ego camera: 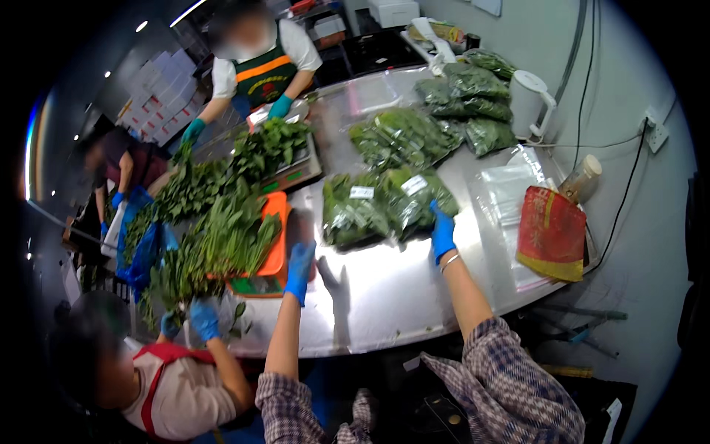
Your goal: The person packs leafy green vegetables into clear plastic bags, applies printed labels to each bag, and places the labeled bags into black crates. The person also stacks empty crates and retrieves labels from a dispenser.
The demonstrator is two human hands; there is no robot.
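Blue gloves cover both my hands. My right hand [442, 230] touches the lower right edge of a clear bag of leafy greens [413, 208] with a white label; whether the fingers grip it is unclear. Against its left side lies another labelled bag of greens [352, 213]. My left hand [301, 269] is beside the orange weighing scale [274, 250], near a blurred brownish thing [301, 226]. I cannot tell whether that hand holds anything. Long-stemmed leafy greens [227, 238] are heaped on and around the scale's orange tray.
More bagged greens [405, 136] lie farther back, with a stack of bags [471, 91] by a white jug [530, 105]. Clear plastic bags [505, 194] and a red-yellow packet [552, 233] lie right. Gloved co-workers handle greens across the metal table [383, 302] and at left. A second scale [297, 169] bears greens.
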